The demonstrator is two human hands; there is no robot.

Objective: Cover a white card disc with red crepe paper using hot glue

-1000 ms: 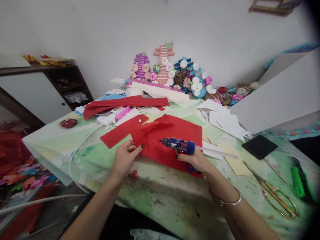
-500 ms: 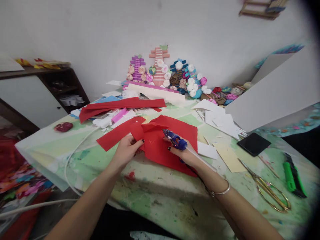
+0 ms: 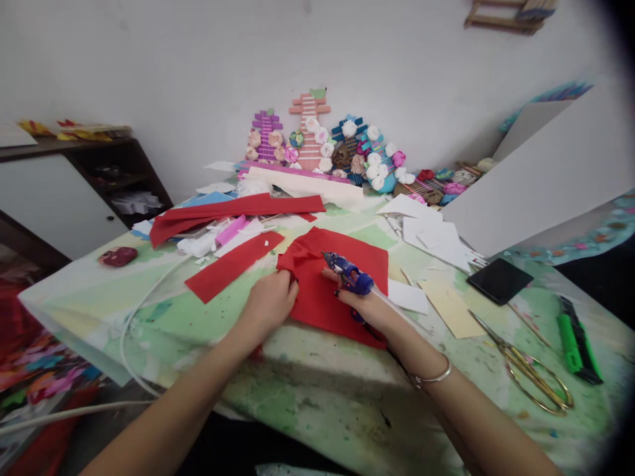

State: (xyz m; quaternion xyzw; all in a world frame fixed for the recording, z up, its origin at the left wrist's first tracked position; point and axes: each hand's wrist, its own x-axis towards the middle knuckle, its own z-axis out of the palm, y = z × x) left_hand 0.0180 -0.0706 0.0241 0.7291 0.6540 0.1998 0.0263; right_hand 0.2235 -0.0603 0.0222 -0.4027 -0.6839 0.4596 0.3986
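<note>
A large red sheet that looks like crepe paper (image 3: 342,317) lies in front of me, its left part folded and bunched up. My left hand (image 3: 272,297) is closed at the left edge of this sheet, back of the hand upward, pinching the paper with fingertips partly hidden. Over the sheet, my right hand (image 3: 364,307) grips a blue glue gun (image 3: 350,274). Its nozzle points up and left toward the folds, and a clear glue stick (image 3: 397,311) sticks out behind. A red strip (image 3: 233,268) lies to the left of the sheet, apart from both hands.
Gold scissors (image 3: 528,367), a green box cutter (image 3: 575,340), a black flat square (image 3: 500,281) and white card pieces (image 3: 436,241) lie on the right. Folded red paper (image 3: 233,210) is at the back left. A white cord (image 3: 124,340) crosses the left side. Decorated crafts (image 3: 310,132) stand against the wall.
My left hand has turned over and shifted right, folding the raised red flap inward over the sheet. The right hand holds the glue gun in nearly the same place. The view has shifted slightly.
</note>
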